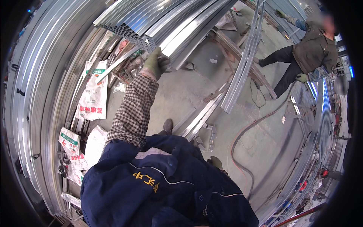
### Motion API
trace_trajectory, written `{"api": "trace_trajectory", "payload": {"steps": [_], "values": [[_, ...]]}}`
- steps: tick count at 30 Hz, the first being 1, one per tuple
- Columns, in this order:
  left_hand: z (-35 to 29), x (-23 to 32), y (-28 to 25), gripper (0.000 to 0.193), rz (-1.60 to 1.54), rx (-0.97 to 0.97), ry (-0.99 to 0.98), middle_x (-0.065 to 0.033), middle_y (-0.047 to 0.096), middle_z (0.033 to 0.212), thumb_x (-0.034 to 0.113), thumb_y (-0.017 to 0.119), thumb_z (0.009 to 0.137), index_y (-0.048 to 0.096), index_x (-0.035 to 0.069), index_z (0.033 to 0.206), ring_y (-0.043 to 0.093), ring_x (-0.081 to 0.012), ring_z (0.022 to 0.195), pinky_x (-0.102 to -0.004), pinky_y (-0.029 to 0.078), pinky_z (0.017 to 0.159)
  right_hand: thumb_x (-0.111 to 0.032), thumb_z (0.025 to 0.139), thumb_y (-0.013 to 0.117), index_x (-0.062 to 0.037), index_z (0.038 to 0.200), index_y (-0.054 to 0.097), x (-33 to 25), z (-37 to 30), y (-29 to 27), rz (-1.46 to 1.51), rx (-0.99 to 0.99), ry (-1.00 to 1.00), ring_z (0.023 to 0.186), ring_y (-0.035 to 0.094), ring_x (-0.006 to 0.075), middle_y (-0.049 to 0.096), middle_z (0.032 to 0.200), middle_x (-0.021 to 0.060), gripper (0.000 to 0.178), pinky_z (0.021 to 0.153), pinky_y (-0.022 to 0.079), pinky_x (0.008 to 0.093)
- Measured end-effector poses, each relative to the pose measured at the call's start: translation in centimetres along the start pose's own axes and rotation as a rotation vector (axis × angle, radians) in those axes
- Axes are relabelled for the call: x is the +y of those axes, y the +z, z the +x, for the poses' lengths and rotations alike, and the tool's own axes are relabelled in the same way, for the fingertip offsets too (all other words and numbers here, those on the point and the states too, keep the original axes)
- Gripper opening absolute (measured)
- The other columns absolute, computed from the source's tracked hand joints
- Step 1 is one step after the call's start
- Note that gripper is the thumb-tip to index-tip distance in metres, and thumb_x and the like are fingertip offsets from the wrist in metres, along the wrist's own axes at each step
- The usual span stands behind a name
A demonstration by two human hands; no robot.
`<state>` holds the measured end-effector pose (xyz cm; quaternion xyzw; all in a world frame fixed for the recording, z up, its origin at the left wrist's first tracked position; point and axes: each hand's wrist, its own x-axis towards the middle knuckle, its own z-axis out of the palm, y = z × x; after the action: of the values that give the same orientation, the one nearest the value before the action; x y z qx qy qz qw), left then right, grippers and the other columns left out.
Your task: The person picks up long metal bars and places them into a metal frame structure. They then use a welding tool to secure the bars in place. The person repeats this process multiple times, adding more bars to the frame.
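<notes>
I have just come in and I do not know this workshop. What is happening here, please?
The person's gloved left hand grips the end of a bundle of long metal profiles. The right hand hangs low by the blue jacket, holding nothing visible. A co-worker stands across the concrete floor beside more profiles.

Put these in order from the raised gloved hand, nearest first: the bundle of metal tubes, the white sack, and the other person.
From the left hand:
1. Bundle of metal tubes: touching the hand, just above it.
2. White sack: lower left, against the curved metal rails.
3. Other person: far right, across the floor.
</notes>
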<state>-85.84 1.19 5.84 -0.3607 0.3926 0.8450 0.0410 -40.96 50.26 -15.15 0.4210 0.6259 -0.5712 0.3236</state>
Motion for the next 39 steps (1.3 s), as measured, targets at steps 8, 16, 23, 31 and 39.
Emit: {"api": "trace_trajectory", "payload": {"steps": [8, 16, 23, 31, 39], "values": [[1.0, -0.2, -0.2, 0.040, 0.056, -0.013, 0.052, -0.0004, 0.063, 0.075, 0.044, 0.076, 0.095, 0.063, 0.009, 0.112, 0.059, -0.0131, 0.060, -0.0282, 0.044, 0.053, -0.028, 0.103, 0.062, -0.0076, 0.134, 0.060, -3.8, -0.9, 0.9, 0.182, 0.064, 0.150, 0.072, 0.068, 0.0183, 0.072, 0.095, 0.0064, 0.037, 0.055, 0.050, 0.0335], [0.7, -0.8, 0.8, 0.059, 0.028, 0.194, 0.210, -0.0076, 0.065, 0.119, 0.036, 0.084, 0.094, 0.055, 0.011, 0.140, 0.068, -0.0234, 0.090, -0.0346, 0.057, 0.062, -0.026, 0.102, 0.062, -0.0076, 0.130, 0.062, -0.4, -0.7, 0.3, 0.306, 0.073, 0.202, 0.072, 0.069, 0.0190, 0.073, 0.095, 0.0076, 0.034, 0.058, 0.053, 0.0364], [1.3, -0.2, 0.5, 0.066, 0.054, 0.170, 0.156, -0.0096, 0.065, 0.113, 0.034, 0.090, 0.089, 0.055, 0.011, 0.140, 0.068, -0.0258, 0.087, -0.0405, 0.063, 0.072, -0.027, 0.101, 0.062, -0.0072, 0.131, 0.063, 3.3, 1.6, -1.1, -0.153, -0.044, -0.112, 0.074, 0.071, 0.0206, 0.073, 0.097, 0.0082, 0.036, 0.059, 0.053, 0.0381], [0.1, 0.7, 1.2, 0.089, 0.088, 0.191, 0.213, -0.0193, 0.068, 0.123, 0.025, 0.094, 0.083, 0.045, -0.009, 0.149, 0.074, -0.0240, 0.091, -0.0349, 0.062, 0.072, -0.036, 0.104, 0.065, -0.0069, 0.137, 0.063, -6.8, 0.7, 0.0, 0.049, 0.037, 0.117, 0.078, 0.072, 0.0169, 0.074, 0.100, 0.0059, 0.043, 0.060, 0.053, 0.0312], [1.8, 0.3, 0.3, 0.080, 0.146, 0.147, 0.203, -0.0138, 0.073, 0.109, 0.026, 0.091, 0.088, 0.047, -0.006, 0.148, 0.074, -0.0201, 0.088, -0.0303, 0.054, 0.060, -0.036, 0.104, 0.065, -0.0064, 0.136, 0.063, -10.8, -1.5, 2.4, 0.053, 0.045, 0.074, 0.079, 0.071, 0.0163, 0.074, 0.100, 0.0057, 0.044, 0.063, 0.054, 0.0312]]}}
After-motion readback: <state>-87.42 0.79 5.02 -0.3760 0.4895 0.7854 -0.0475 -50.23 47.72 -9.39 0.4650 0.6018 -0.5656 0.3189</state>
